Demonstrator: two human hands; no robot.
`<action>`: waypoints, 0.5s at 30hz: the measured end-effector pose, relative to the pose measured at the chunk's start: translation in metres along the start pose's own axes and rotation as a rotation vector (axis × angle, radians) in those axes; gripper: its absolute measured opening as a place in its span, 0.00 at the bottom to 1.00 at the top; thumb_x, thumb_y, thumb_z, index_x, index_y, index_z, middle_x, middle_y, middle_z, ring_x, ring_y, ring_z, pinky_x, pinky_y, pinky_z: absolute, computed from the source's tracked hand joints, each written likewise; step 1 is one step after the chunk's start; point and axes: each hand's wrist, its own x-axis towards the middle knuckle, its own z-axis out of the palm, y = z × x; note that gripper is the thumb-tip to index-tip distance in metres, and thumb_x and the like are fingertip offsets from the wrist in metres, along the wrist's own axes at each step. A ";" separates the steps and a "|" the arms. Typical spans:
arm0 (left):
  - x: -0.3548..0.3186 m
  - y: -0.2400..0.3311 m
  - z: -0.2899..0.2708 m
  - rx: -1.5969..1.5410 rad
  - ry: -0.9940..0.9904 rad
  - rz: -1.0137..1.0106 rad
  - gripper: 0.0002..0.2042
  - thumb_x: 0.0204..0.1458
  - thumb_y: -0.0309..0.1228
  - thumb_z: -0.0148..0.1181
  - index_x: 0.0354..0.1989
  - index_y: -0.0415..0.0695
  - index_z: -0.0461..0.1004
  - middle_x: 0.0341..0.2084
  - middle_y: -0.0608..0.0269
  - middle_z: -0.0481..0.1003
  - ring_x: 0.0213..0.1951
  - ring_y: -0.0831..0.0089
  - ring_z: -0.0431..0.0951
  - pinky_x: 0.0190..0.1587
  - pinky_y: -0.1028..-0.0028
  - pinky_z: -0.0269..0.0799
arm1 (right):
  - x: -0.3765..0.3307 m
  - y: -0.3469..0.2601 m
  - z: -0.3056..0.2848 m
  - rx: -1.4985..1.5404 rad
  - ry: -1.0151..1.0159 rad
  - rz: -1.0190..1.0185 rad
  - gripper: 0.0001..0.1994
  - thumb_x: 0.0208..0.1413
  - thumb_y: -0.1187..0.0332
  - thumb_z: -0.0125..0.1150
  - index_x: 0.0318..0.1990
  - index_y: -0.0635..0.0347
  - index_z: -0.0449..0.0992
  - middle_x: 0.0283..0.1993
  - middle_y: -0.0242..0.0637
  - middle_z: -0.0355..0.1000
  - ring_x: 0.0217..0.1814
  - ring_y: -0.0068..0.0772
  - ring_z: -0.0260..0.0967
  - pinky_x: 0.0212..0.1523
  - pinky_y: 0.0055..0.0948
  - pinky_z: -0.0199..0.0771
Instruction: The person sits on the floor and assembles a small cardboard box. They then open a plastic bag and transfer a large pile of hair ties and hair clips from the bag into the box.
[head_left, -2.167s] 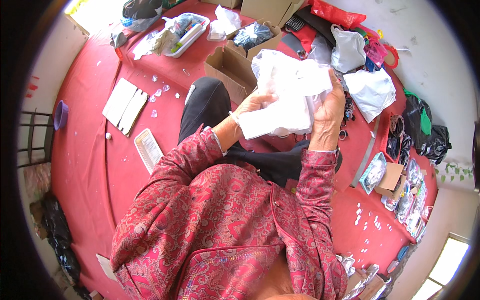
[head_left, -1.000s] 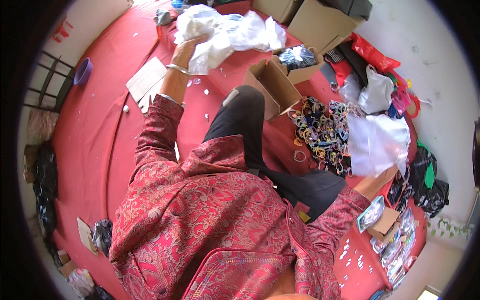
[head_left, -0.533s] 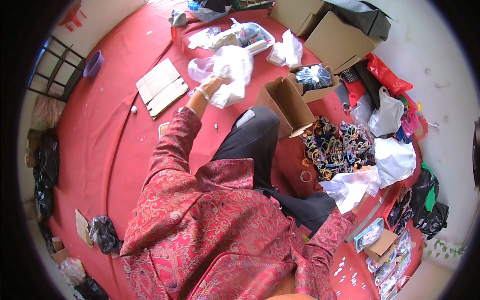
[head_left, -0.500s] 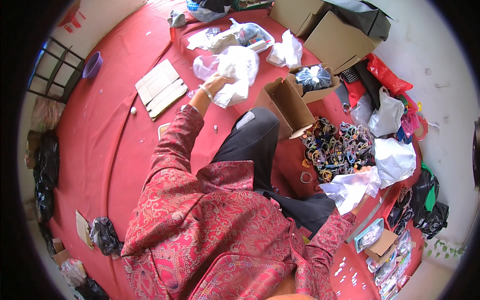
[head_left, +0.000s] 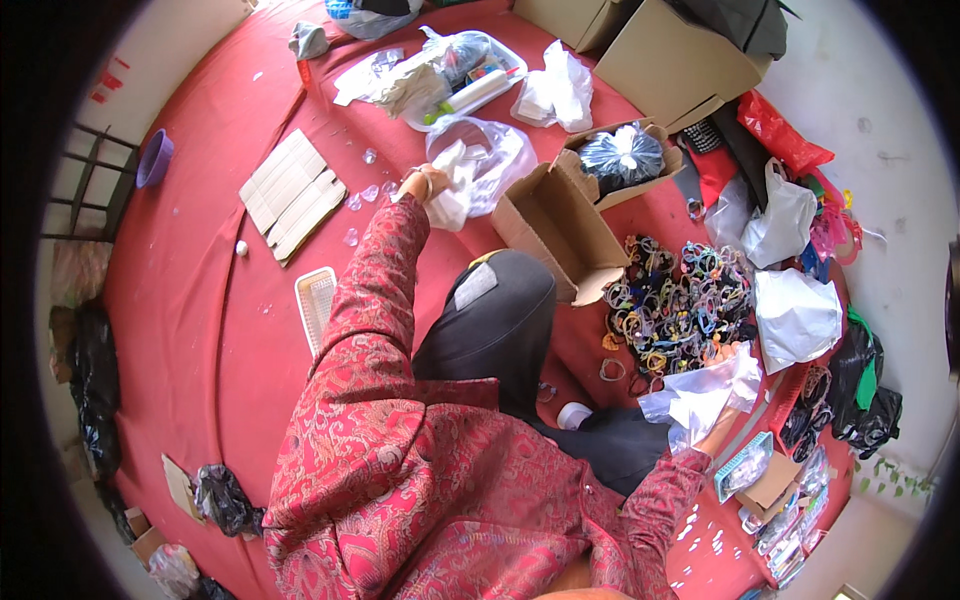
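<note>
White plastic gripped in left hand; clear plastic draped over right.

White bag (head_left: pixel 453 190) is pinched in the left hand (head_left: pixel 425 183), bunched just right of the fingers, above the red floor covering (head_left: pixel 200 330). Right hand (head_left: pixel 732 418) is mostly covered by clear plastic (head_left: pixel 690 397), beside the band pile (head_left: pixel 690 300); its grip can't be told.

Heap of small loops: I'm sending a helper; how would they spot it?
On the red floor, find the cardboard box nearest the raised knee. Right of it lies the heap of small loops, multicoloured and tangled, unlike the plain white bag alongside.
</note>
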 end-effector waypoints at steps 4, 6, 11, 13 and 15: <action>0.002 0.019 -0.019 -0.069 0.012 -0.190 0.17 0.43 0.32 0.55 0.45 0.50 0.71 0.41 0.57 0.74 0.44 0.61 0.74 0.41 0.66 0.73 | -0.010 -0.016 0.012 -0.080 0.051 0.008 0.08 0.52 0.75 0.48 0.40 0.67 0.68 0.33 0.40 0.71 0.25 0.27 0.70 0.23 0.24 0.73; 0.006 0.027 -0.038 -0.342 0.181 -0.407 0.18 0.42 0.32 0.57 0.45 0.48 0.70 0.42 0.55 0.73 0.44 0.60 0.74 0.41 0.65 0.73 | -0.012 -0.018 0.011 -0.098 0.064 0.013 0.09 0.52 0.74 0.48 0.40 0.66 0.68 0.33 0.41 0.71 0.25 0.27 0.70 0.24 0.24 0.73; 0.048 0.012 -0.027 -0.732 0.530 -0.674 0.22 0.40 0.37 0.59 0.45 0.39 0.69 0.47 0.46 0.69 0.48 0.59 0.71 0.46 0.62 0.69 | -0.010 -0.023 0.022 -0.100 0.061 0.019 0.10 0.52 0.73 0.49 0.40 0.66 0.68 0.35 0.42 0.71 0.26 0.28 0.70 0.25 0.25 0.74; 0.041 0.026 -0.006 -0.578 0.476 -0.695 0.34 0.39 0.44 0.60 0.53 0.38 0.56 0.46 0.46 0.67 0.47 0.57 0.71 0.48 0.62 0.68 | -0.011 -0.026 0.021 -0.116 0.055 0.025 0.10 0.51 0.72 0.50 0.41 0.66 0.68 0.35 0.42 0.71 0.27 0.28 0.70 0.26 0.25 0.74; 0.035 0.035 0.000 -0.658 0.571 -0.707 0.30 0.42 0.41 0.58 0.49 0.33 0.57 0.46 0.40 0.65 0.47 0.52 0.70 0.48 0.60 0.67 | -0.012 -0.030 0.025 -0.116 0.054 0.025 0.10 0.51 0.72 0.50 0.41 0.66 0.68 0.35 0.42 0.71 0.27 0.29 0.70 0.26 0.25 0.74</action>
